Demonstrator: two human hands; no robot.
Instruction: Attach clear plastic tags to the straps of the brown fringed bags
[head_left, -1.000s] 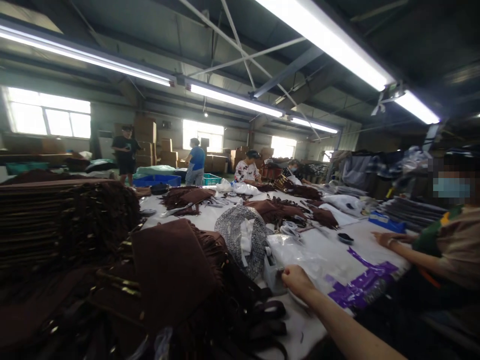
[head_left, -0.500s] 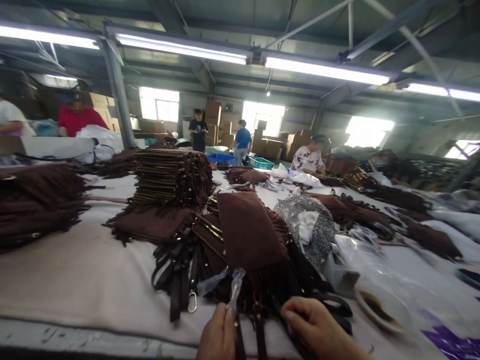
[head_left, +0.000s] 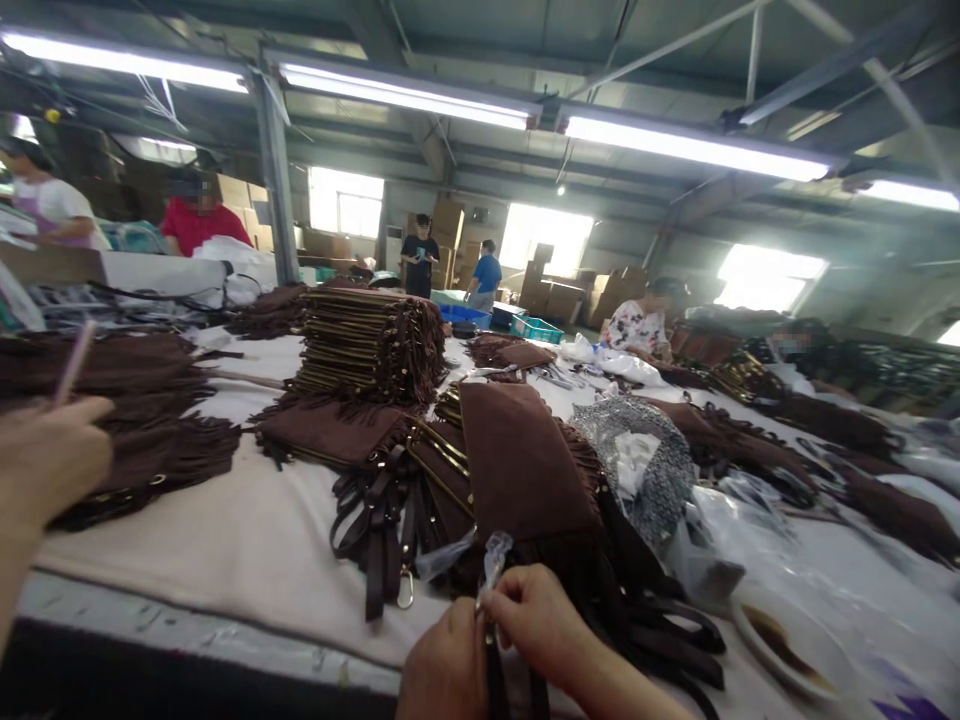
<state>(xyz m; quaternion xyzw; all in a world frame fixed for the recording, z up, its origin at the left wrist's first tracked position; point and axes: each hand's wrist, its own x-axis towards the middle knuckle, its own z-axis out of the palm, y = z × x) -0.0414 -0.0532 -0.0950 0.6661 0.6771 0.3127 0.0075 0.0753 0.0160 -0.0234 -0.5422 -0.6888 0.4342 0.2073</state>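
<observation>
Near the front edge, my left hand [head_left: 444, 660] is closed around the end of a dark strap [head_left: 493, 665]. Clear plastic film [head_left: 496, 555] sticks up from that end. My right hand [head_left: 536, 615] pinches the same end just below the film, its fingertips touching my left hand. What lies between the fingertips is partly hidden. Right beyond them a brown fringed suede bag [head_left: 525, 465] lies on other bags. More dark straps [head_left: 382, 545], one with a gold clasp [head_left: 406, 588], hang to the left.
A tall stack of brown bags [head_left: 364, 345] stands behind. At far left, another person's hand [head_left: 56, 455] holds a thin pale stick over more bags. To the right are a silvery ring-shaped bundle [head_left: 637, 465] and a white bowl [head_left: 784, 640] with brown contents. Several people work farther back.
My right hand has moved left to meet my left hand at the strap's plastic-covered end. Another person's hand has come in at far left. The view has shifted slightly left.
</observation>
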